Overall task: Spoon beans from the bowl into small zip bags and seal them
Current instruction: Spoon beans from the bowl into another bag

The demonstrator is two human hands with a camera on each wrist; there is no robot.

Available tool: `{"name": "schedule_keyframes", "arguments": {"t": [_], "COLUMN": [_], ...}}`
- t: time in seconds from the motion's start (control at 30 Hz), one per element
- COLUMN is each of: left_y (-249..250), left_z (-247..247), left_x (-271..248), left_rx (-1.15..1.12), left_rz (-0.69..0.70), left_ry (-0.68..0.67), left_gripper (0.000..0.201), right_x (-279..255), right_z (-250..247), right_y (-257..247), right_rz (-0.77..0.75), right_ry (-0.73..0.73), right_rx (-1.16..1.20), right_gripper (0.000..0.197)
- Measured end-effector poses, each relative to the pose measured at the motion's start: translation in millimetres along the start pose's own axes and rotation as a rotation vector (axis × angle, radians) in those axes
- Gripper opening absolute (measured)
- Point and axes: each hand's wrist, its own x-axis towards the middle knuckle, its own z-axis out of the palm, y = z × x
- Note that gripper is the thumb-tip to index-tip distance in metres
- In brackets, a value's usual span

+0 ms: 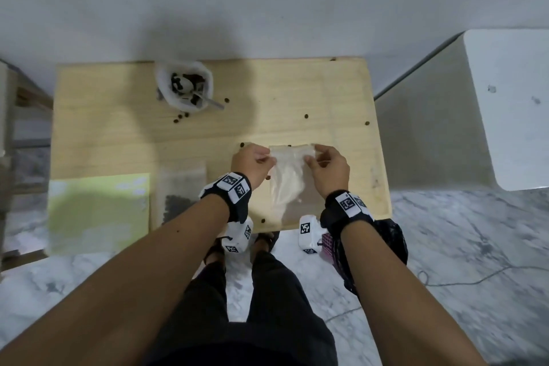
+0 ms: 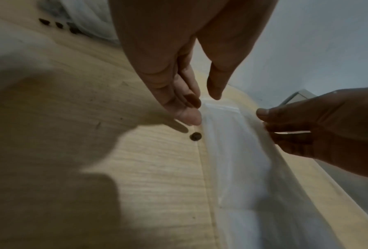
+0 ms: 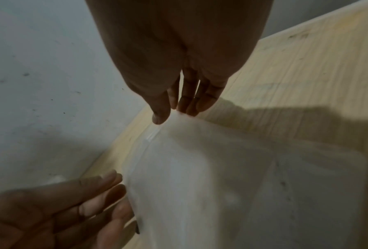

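- Head view: an empty clear bag [image 1: 289,178] hangs over the near right part of the wooden table [image 1: 118,134], its zip edge away from the person
- left hand [image 1: 252,162] has its grip at the bag's top left corner; right hand [image 1: 328,169] has its grip at the top right corner, so the zip edge stretches between the two grips and the body of the bag trails down toward the table's near edge
- Left wrist view: the left thumb and fingers [image 2: 189,116] meet at the bag's [image 2: 232,143] corner with nearly straight fingers; whether they truly pinch the film I cannot tell, it looks like a light fingertip hold
- Right wrist view: the right thumb and fingertips [image 3: 162,116] come together on the bag's [image 3: 200,168] corner, pinching the film just beside the zip strip
- bowl [image 1: 184,86] sits at the far left of the table, well apart from both hands, with beans [image 1: 193,80] inside and a spoon [image 1: 208,101] handle sticking out toward the right
- loose beans lie scattered on the table near the bowl and near the hands
- filled bag [image 1: 181,196] with dark beans lies flat to the left of the left wrist, beside a green sheet [image 1: 98,211]
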Motion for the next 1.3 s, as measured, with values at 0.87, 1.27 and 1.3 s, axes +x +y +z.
{"name": "schedule_keyframes", "arguments": {"t": [0.87, 1.27, 1.3], "left_y": [145.6, 131.0, 129.3], "left_z": [-164.4, -197.8, -199.1], "left_x": [-83.8, -72.0, -68.7], "left_rx": [-0.538, -0.510, -0.496], "left_rz": [0.601, 0.597, 0.596], "left_ry": [0.403, 0.480, 0.461], "left_gripper": [0.030, 0.010, 0.012], "right_x": [-11.8, -29.8, -29.9], "right_z": [-62.0, -6.3, -0.7], "right_y": [-248.2, -273.6, -275.2], "right_rz": [-0.684, -0.669, -0.661], "right_ry": [-0.291, -0.384, -0.374], "right_rx": [0.432, 0.438, 0.437], "right_gripper": [0.010, 0.007, 0.007]}}
